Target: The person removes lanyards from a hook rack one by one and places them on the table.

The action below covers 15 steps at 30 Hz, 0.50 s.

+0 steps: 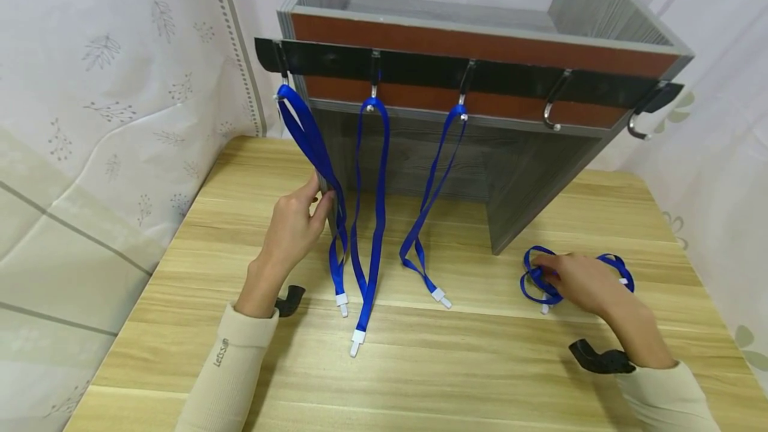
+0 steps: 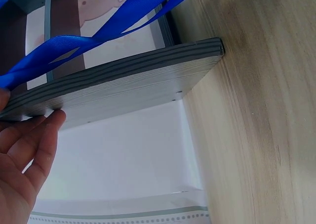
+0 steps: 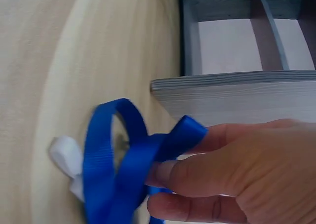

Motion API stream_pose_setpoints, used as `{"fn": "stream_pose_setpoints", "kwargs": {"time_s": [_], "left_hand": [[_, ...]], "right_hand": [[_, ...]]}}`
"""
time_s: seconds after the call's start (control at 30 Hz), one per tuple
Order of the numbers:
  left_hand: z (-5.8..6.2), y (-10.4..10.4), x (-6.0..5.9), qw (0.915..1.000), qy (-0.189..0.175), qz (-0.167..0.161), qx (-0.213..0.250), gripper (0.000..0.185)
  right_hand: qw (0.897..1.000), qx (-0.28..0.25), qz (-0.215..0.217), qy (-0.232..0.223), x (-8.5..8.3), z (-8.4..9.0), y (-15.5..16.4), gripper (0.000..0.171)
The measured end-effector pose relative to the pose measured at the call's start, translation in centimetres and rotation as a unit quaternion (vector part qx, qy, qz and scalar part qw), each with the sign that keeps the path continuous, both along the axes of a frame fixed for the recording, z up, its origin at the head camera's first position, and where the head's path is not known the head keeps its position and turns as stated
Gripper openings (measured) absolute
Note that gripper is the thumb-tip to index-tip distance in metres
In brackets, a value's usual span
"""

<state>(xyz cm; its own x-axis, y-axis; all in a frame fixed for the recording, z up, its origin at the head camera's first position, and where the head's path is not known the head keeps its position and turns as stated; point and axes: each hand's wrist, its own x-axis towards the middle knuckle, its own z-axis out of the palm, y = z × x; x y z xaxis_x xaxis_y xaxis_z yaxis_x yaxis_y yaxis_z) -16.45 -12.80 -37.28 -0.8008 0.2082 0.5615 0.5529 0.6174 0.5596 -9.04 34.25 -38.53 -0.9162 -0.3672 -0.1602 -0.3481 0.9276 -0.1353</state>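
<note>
My left hand (image 1: pixel 295 222) grips the front edge of the left side panel (image 2: pixel 123 80) of a grey wooden shelf, thumb on one face and fingers on the other. At the right, my right hand (image 1: pixel 579 279) pinches a coiled blue lanyard (image 3: pixel 131 169) between thumb and fingers, low over the table; its white clip (image 3: pixel 66 157) shows beside the loops. Another blue lanyard (image 1: pixel 618 262) lies partly behind that hand. Three blue lanyards hang from the rack's left hooks: a left one (image 1: pixel 309 135), a second (image 1: pixel 380 205) and a third (image 1: pixel 429 202), white clips lowest.
A black hook rack (image 1: pixel 420 72) runs along the shelf's brown front board (image 1: pixel 480 39). Its two right hooks, one inner (image 1: pixel 549 112) and one at the end (image 1: pixel 637 127), hold nothing. The shelf stands on a light wooden table (image 1: pixel 420 379), with patterned cloth (image 1: pixel 120 85) behind and beside it.
</note>
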Motion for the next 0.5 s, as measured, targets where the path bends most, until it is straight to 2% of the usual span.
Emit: {"fn": "stream_pose_setpoints", "kwargs": {"time_s": [0.17,0.33,0.43,0.5], "left_hand": [[0.0,0.0,0.0,1.0,0.004,-0.001,0.001,0.016],[0.1,-0.1,0.0,1.0,0.005,-0.002,0.0,0.015],[0.1,-0.1,0.0,1.0,0.005,-0.003,0.0,0.015],[0.1,0.0,0.0,1.0,0.004,-0.003,0.001,0.016]], "right_hand": [[1.0,-0.011,-0.011,0.005,0.0,1.0,0.1,0.032],[0.999,-0.022,-0.018,0.037,0.2,2.3,0.2,0.029],[0.995,-0.045,-0.007,0.083,0.3,3.3,-0.3,0.025],[0.989,-0.073,0.011,0.129,0.4,4.1,-0.8,0.024]]}}
